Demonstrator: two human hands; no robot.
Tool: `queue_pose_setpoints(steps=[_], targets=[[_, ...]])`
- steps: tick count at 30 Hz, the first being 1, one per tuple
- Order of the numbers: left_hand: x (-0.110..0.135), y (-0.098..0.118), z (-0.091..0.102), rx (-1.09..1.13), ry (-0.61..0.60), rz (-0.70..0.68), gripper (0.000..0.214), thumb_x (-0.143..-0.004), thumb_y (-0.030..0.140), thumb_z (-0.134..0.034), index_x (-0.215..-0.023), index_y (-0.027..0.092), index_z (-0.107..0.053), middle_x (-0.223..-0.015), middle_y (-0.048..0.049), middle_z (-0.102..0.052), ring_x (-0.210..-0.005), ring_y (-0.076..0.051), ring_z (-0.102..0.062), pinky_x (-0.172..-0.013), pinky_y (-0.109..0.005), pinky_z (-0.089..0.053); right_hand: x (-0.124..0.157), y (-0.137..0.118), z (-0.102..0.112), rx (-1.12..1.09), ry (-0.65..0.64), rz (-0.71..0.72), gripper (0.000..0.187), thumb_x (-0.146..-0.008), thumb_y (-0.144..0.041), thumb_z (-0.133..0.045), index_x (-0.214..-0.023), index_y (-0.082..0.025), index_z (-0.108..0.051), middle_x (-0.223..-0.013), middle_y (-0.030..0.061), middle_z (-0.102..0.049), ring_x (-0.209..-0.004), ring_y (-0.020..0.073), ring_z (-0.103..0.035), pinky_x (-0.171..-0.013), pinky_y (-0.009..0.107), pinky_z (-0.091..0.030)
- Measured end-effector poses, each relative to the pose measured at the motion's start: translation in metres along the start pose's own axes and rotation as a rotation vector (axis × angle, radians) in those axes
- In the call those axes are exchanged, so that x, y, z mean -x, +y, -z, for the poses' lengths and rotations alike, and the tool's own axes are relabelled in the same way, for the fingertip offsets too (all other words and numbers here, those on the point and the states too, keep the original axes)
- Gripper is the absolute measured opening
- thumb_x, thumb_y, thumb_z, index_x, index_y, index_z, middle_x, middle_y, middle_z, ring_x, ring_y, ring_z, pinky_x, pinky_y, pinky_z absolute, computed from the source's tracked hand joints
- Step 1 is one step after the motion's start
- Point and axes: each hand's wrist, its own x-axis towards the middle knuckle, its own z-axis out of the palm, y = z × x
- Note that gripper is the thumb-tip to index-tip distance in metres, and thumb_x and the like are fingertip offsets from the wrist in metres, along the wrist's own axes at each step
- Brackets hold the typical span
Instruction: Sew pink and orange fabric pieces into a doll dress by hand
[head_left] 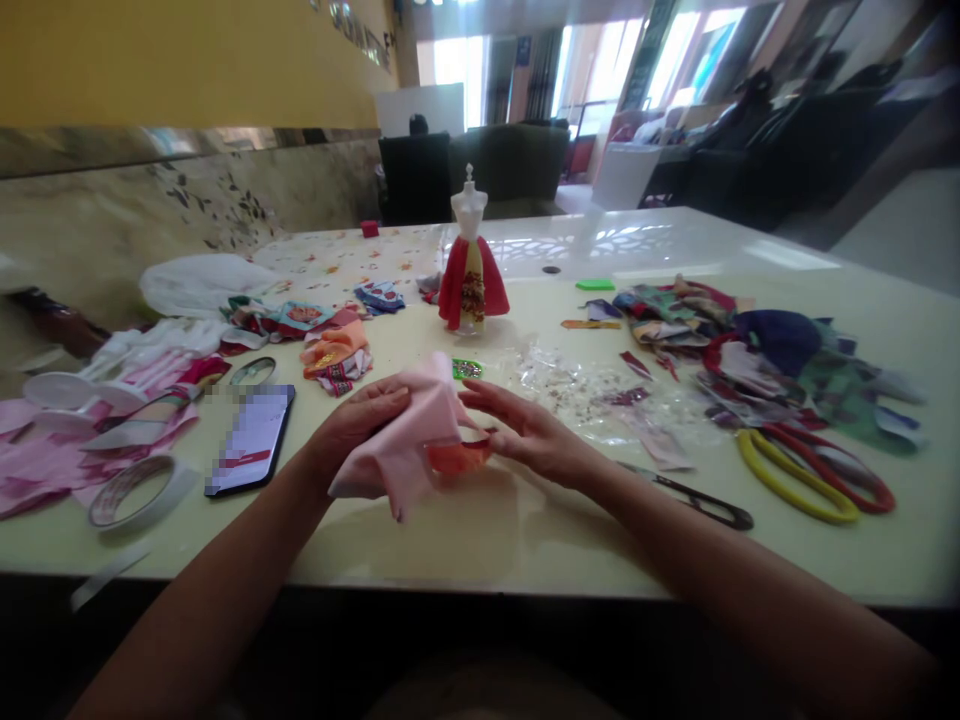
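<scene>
A piece of pink fabric (420, 425) hangs in loose folds above the front of the table. My left hand (365, 415) is closed on its left part, thumb on top. My right hand (529, 435) is at the fabric's right side, fingers stretched out and apart. Its lower fingertips come close to an orange-red piece (459, 456) under the pink fabric; whether they touch it I cannot tell. Just behind the hands lies a small green holder with shiny beads (468, 369). Farther back stands a white dress form (471, 215) wearing a red skirt (491, 280) with a yellow, patterned front panel.
Left are a phone (251, 440), a tape roll (135, 492), white plastic stands (127, 370) and fabric scraps (336, 350). Right are yellow-and-red-handled scissors (795, 480), dark thread snips (701, 500), a clear plastic bag (555, 385) and a scrap heap (780, 345).
</scene>
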Motion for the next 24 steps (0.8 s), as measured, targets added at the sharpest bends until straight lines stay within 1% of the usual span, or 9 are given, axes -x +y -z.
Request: queue_pose_setpoints(steps=[3,7,10,12,15,16,18,21,24], targets=[[-0.001,-0.003,-0.004,-0.036,0.071,-0.039,0.026,-0.079,0.024,-0.074,-0.104,0.015,-0.072,-0.081,-0.0052,-0.075,-0.065,-0.017,-0.071,-0.059,-0.024,-0.059,0.001,-0.002,0.004,-0.124,0.046,-0.031,0.061,-0.089,-0.044,-0.067,-0.144,-0.026,-0.047,-0.114,0.0092,-0.069,-0.102,0.0221,-0.067,-0.084,0.039,-0.057],[0.001,-0.014,0.019,-0.255,0.246,0.015,0.043,-0.077,0.027,-0.076,-0.118,0.019,-0.068,-0.091,-0.0048,-0.075,-0.072,-0.016,-0.07,-0.064,-0.023,-0.057,0.0,-0.003,0.017,0.21,0.345,0.015,0.032,-0.089,-0.032,-0.065,-0.119,-0.021,-0.064,-0.089,0.0029,-0.068,-0.085,0.0176,-0.065,-0.085,0.037,-0.052],[0.01,-0.014,0.042,-0.636,0.308,0.131,0.05,-0.073,0.036,-0.079,-0.119,0.017,-0.069,-0.085,-0.0036,-0.072,-0.073,-0.017,-0.067,-0.064,-0.023,-0.052,0.0,-0.005,0.021,0.397,0.4,0.011,0.017,-0.089,-0.028,-0.063,-0.102,-0.02,-0.07,-0.088,0.004,-0.07,-0.083,0.0185,-0.066,-0.08,0.035,-0.05],[0.015,-0.007,0.051,-0.995,0.365,0.132,0.051,-0.071,0.043,-0.08,-0.114,0.017,-0.072,-0.074,-0.0029,-0.069,-0.069,-0.019,-0.063,-0.062,-0.025,-0.05,0.001,-0.008,0.019,0.467,0.343,0.046,0.014,-0.091,-0.027,-0.06,-0.094,-0.02,-0.071,-0.089,0.0053,-0.071,-0.084,0.0186,-0.065,-0.078,0.034,-0.049],[0.01,0.004,0.048,-1.377,0.433,-0.136,0.042,-0.07,0.046,-0.079,-0.103,0.021,-0.076,-0.088,-0.0068,-0.07,-0.085,-0.025,-0.064,-0.077,-0.031,-0.051,0.005,-0.015,0.009,0.591,0.161,0.149,0.021,-0.095,-0.027,-0.055,-0.086,-0.019,-0.072,-0.083,0.0063,-0.068,-0.08,0.0181,-0.061,-0.074,0.032,-0.046],[0.005,0.005,0.043,-1.44,0.405,-0.247,0.038,-0.073,0.044,-0.078,-0.103,0.022,-0.076,-0.099,-0.0081,-0.07,-0.094,-0.026,-0.063,-0.087,-0.035,-0.05,0.007,-0.017,0.004,0.644,0.082,0.188,0.023,-0.097,-0.028,-0.054,-0.086,-0.018,-0.072,-0.081,0.0068,-0.067,-0.08,0.0183,-0.059,-0.074,0.033,-0.044],[-0.012,0.0,0.032,-1.533,0.253,-0.371,0.032,-0.08,0.038,-0.072,-0.108,0.023,-0.075,-0.11,-0.0091,-0.067,-0.104,-0.027,-0.061,-0.099,-0.04,-0.046,0.011,-0.019,-0.008,0.751,-0.081,0.264,0.025,-0.098,-0.031,-0.054,-0.09,-0.017,-0.073,-0.083,0.008,-0.067,-0.081,0.0193,-0.057,-0.076,0.034,-0.042],[-0.044,-0.016,0.016,-1.601,0.021,-0.371,0.035,-0.081,0.032,-0.072,-0.115,0.024,-0.072,-0.117,-0.0091,-0.064,-0.109,-0.026,-0.059,-0.102,-0.04,-0.044,0.015,-0.019,-0.022,0.854,-0.282,0.369,0.026,-0.097,-0.037,-0.055,-0.093,-0.018,-0.072,-0.087,0.0078,-0.065,-0.084,0.0199,-0.054,-0.081,0.035,-0.04],[-0.069,-0.029,0.008,-1.666,0.012,-0.241,0.017,-0.08,0.024,-0.069,-0.095,0.02,-0.076,-0.107,-0.008,-0.068,-0.1,-0.023,-0.061,-0.091,-0.033,-0.046,0.016,-0.016,-0.025,0.902,-0.389,0.428,0.027,-0.097,-0.036,-0.057,-0.083,-0.018,-0.07,-0.085,0.0059,-0.064,-0.082,0.0187,-0.051,-0.083,0.034,-0.039]])
